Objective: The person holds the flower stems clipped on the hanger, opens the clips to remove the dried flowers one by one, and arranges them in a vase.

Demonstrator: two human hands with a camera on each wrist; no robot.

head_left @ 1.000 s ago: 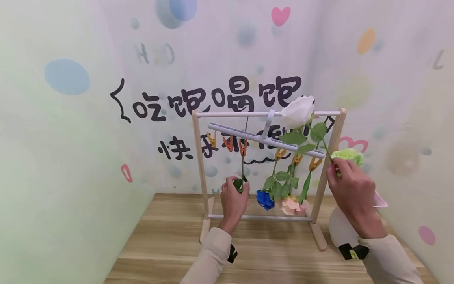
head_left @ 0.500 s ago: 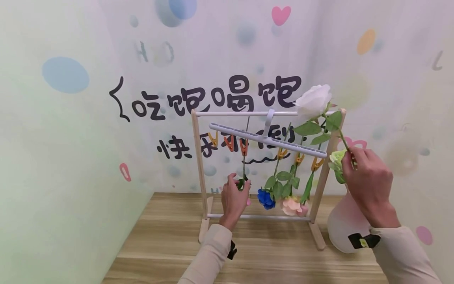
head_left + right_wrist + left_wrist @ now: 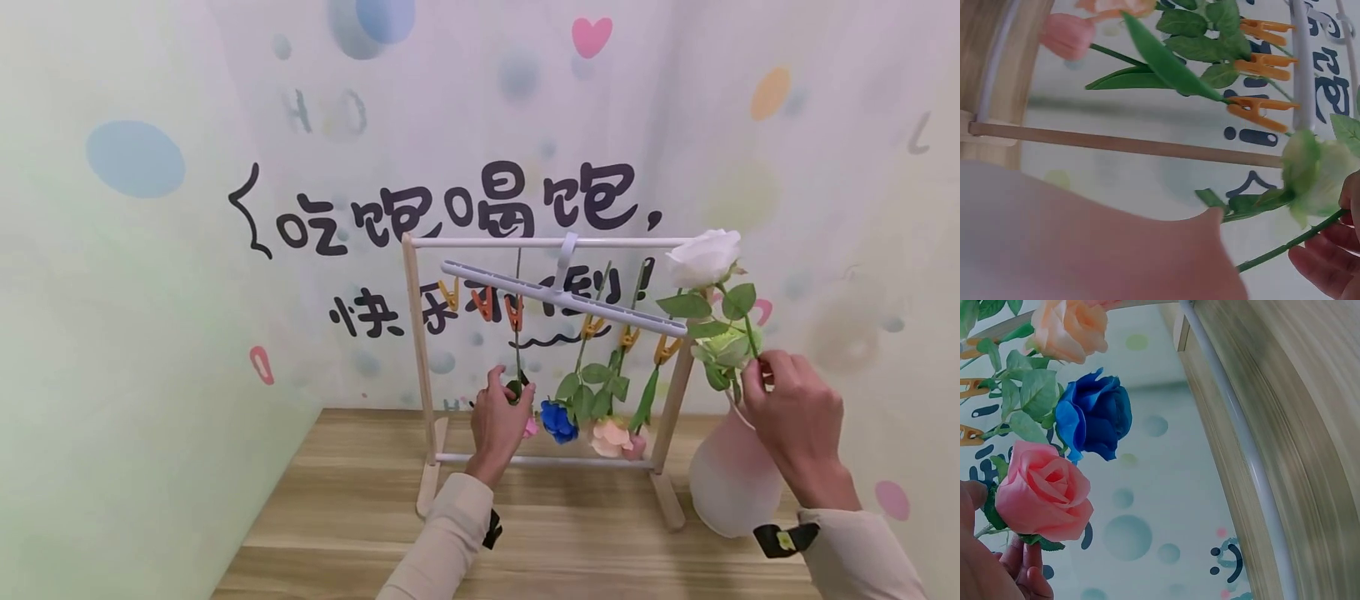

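Observation:
My left hand [image 3: 501, 421] holds a pink rose [image 3: 1047, 490] at its base, thumb on one side and fingers on the other. The rose hangs head down, its stem in an orange-red clip [image 3: 513, 313] of a grey hanger [image 3: 558, 293]. My right hand [image 3: 797, 417] pinches the green stem of a white rose [image 3: 703, 258], bloom upward, at the rack's right side. Just behind it, a pale green flower [image 3: 723, 346] stands in a pink-and-white vase [image 3: 731, 487]. The lower end of the white rose's stem is hidden in the head view.
A blue rose [image 3: 559, 421], a peach flower [image 3: 611, 436] and a pink tulip [image 3: 1069, 35] hang from yellow-orange clips. The tilted hanger hooks onto a wooden-post rack [image 3: 420, 350]. An orange clip [image 3: 483, 303] and a yellow clip [image 3: 448, 293] hold nothing. Wood-grain tabletop [image 3: 570, 550] lies below.
My right hand has carried the white rose rightward, away from in front of the hanger, and then somewhat down beside the vase. My left hand stays almost still at the pink rose.

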